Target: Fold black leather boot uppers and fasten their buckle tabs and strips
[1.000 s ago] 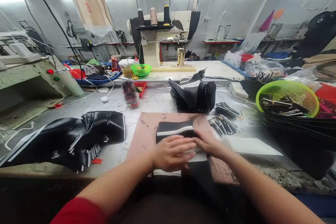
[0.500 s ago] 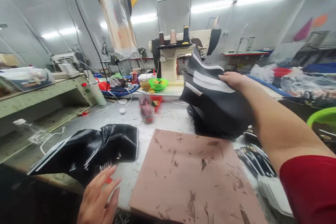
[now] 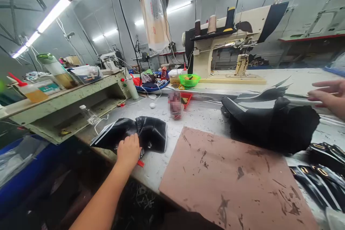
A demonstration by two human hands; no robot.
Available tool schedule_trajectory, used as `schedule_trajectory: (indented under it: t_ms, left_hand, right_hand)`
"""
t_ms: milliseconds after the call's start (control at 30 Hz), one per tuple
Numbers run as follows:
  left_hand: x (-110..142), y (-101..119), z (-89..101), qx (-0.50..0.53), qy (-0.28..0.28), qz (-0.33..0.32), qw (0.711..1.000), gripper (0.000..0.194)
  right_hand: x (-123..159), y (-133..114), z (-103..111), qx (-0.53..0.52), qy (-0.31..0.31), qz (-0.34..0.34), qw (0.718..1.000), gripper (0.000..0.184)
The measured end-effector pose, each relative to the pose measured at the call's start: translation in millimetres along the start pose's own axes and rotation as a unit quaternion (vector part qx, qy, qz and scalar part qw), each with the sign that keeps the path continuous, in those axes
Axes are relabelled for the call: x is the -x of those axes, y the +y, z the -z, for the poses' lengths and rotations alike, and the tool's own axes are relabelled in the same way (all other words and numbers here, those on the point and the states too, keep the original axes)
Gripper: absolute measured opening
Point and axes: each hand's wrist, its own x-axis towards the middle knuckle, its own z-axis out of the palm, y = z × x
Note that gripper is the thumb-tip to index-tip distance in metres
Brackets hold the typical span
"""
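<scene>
My left hand (image 3: 129,149) is on the near edge of a glossy black leather piece (image 3: 152,133) with white edges and a seam across it. Its fingers are bent and pressed together over the material, and the fingertips are partly hidden. Just beside that hand lies a small red object (image 3: 140,163), too small to name. At the right edge of the view my right hand (image 3: 330,95) is in the air with fingers apart and nothing in them. Left of it, matte black leather pieces (image 3: 272,125) lie in a loose heap, some with pale strips.
A brown, scuffed board (image 3: 229,179) covers the front of the metal table. Behind stands a sewing machine (image 3: 205,57) with thread spools. A green basket (image 3: 189,80), a red tray (image 3: 188,99) and a clear bottle (image 3: 89,115) stand around. Black straps (image 3: 318,183) with gold-coloured rings lie right.
My right hand has let go of the matte black leather and moved right. My left hand has moved forward onto the glossy piece and its fingers have closed. The view has turned left.
</scene>
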Motion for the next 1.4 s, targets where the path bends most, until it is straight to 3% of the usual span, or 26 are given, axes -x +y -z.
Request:
schedule_trajectory:
  t_ms: [67,167,300,400,500,567,600,700,733,767,800,900,967,1067,1200,1300,1400]
  left_hand:
    - [4,5,-4.1,0.005,0.022,0.0,1.0,0.036]
    - [9,10,-1.0,0.037,0.059,-0.002,0.998,0.025]
    - [13,27,28.1,0.179,-0.027,0.034,0.983,0.018]
    - [26,61,58.8,0.353,-0.046,-0.011,0.935,0.01]
    - [50,98,88.7,0.503,-0.07,-0.106,0.855,0.006]
    - [67,110,107.4,0.58,-0.136,-0.185,0.782,0.011]
    - [74,111,115.5,0.613,-0.186,-0.248,0.727,0.017]
    - [80,104,127.1,0.67,-0.34,-0.428,0.501,0.033]
    - [77,104,125.0,0.682,-0.361,-0.443,0.456,0.035]
    - [72,106,119.7,0.693,-0.362,-0.432,0.449,0.035]
    - [66,112,111.6,0.699,-0.339,-0.407,0.481,0.036]
    - [47,144,77.5,0.585,-0.257,-0.37,0.675,0.038]
    - [40,165,54.9,0.506,-0.254,-0.386,0.728,0.041]
    - [40,178,32.7,0.511,-0.259,-0.344,0.744,0.031]
    - [49,174,24.2,0.546,-0.258,-0.275,0.748,0.017]
    - [58,174,24.7,0.581,-0.248,-0.225,0.742,0.013]
    - [64,176,24.7,0.626,-0.243,-0.17,0.721,0.014]
  right_hand:
    - [44,-10,12,-0.089,-0.021,-0.033,0.995,0.062]
    - [113,-25,13,-0.17,-0.078,-0.008,0.982,0.067]
    - [183,-45,-19,-0.176,-0.271,0.069,0.944,0.051]
    - [208,-59,-55,-0.22,-0.355,0.01,0.908,0.056]
    - [216,-68,-82,-0.3,-0.425,-0.122,0.845,0.064]
    - [220,-68,-87,-0.321,-0.477,-0.154,0.803,0.06]
    - [222,-67,-85,-0.311,-0.505,-0.142,0.793,0.055]
    - [233,-61,-69,-0.214,-0.574,-0.03,0.789,0.037]
    - [238,-58,-63,-0.178,-0.585,0.013,0.791,0.033]
    - [243,-55,-58,-0.144,-0.584,0.053,0.797,0.03]
    - [249,-53,-54,-0.111,-0.568,0.089,0.811,0.028]
    - [266,-42,-48,-0.007,-0.46,0.17,0.871,0.026]
    - [277,-32,-48,0.051,-0.381,0.212,0.898,0.026]
    - [287,-19,-50,0.105,-0.306,0.28,0.904,0.027]
    - [286,-25,-53,0.135,-0.291,0.317,0.893,0.024]
    - [280,-46,-60,0.054,-0.334,0.265,0.903,0.02]
    - [276,-65,-72,-0.085,-0.401,0.171,0.896,0.023]
